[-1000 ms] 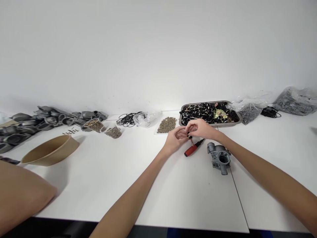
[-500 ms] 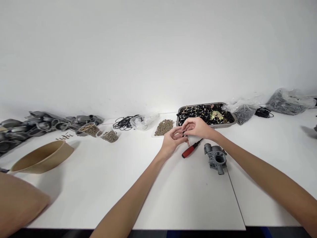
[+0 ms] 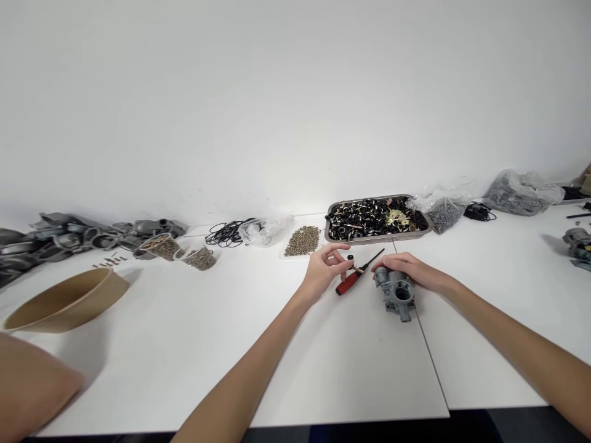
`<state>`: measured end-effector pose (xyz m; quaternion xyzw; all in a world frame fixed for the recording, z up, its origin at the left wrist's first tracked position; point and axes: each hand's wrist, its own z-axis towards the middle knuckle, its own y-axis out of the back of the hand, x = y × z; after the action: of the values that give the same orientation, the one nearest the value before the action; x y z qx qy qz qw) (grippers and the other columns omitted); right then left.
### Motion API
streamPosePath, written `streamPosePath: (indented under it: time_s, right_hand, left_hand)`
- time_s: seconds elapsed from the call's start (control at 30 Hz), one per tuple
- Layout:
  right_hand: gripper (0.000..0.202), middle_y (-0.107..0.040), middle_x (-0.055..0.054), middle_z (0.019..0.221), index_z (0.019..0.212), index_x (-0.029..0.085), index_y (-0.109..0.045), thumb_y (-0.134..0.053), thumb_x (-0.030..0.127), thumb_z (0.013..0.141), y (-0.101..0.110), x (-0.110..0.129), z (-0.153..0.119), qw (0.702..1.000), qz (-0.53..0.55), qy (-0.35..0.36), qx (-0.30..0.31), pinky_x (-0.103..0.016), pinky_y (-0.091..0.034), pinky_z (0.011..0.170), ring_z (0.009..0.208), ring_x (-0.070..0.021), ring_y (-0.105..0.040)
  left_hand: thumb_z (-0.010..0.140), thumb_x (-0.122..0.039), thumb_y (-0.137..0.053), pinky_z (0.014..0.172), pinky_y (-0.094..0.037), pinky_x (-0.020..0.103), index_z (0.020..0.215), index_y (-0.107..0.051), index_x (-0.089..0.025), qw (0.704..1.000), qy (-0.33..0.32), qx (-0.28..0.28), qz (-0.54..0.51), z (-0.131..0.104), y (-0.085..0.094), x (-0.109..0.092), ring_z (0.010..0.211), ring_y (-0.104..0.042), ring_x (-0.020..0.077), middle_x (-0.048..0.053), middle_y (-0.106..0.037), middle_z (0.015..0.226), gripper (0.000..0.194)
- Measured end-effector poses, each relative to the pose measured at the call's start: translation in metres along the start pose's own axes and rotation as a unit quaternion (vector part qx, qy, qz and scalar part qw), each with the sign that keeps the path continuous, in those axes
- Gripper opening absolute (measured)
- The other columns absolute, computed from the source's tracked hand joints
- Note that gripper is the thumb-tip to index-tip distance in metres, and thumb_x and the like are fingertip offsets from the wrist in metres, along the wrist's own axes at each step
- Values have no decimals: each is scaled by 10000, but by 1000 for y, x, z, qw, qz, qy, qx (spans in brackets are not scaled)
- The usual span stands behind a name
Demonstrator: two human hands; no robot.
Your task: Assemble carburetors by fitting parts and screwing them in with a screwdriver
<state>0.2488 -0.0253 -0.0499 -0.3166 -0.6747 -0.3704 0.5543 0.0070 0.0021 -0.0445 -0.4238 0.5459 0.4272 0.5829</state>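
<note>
My left hand (image 3: 324,269) pinches a small part with a black round end and a copper-coloured stem (image 3: 356,268); its exact kind is too small to tell. Just below it, a red-handled screwdriver (image 3: 349,283) lies on the table, its dark shaft pointing up and to the right. My right hand (image 3: 410,267) is closed around the far side of a grey metal carburetor body (image 3: 398,295), which rests on the table with its round bore facing me. The carburetor hides some of the right fingertips.
Behind my hands stands a metal tray (image 3: 383,240) of black and brass-coloured parts. Small brass pieces (image 3: 302,240) lie left of it, a plastic bag of parts (image 3: 446,212) right. Further left are plastic cups (image 3: 198,258), a tan bowl (image 3: 69,301) and grey castings (image 3: 99,234). Another carburetor (image 3: 578,246) sits far right.
My right hand has left the small part and moved right and down onto the carburetor. The left hand keeps the small part. The view has shifted slightly.
</note>
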Motion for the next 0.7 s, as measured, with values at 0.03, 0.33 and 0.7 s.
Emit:
streamPosePath:
  time_s: [0.03,0.33,0.7]
  right_hand:
    - [501,-674,-94,1088,1115,154,-678,-552,586,894,-2,-1,0,1000,0,7,9,-280,-492,798,936,-176,-632]
    - [481,-634,-61,843,920,142,-637,-537,609,858,-27,-3,0,992,49,23,-115,-266,-453,649,732,-156,-579]
    - [463,-614,-48,890,934,146,-618,-529,594,860,-30,-6,2,988,55,30,-144,-257,-451,693,772,-147,-573]
  left_hand:
    - [580,-361,-856,546,-495,266,965,-655,-143,1000,6,8,8,-2,-2,-2,449,-586,117,-74,-521,585,487]
    - [638,-317,-807,445,-372,190,992,-661,-176,996,1,48,74,-16,-12,-12,490,-486,53,-61,-468,641,409]
    - [634,-331,-768,460,-382,203,961,-665,-166,992,12,27,125,-18,-18,-10,486,-467,61,-45,-506,624,380]
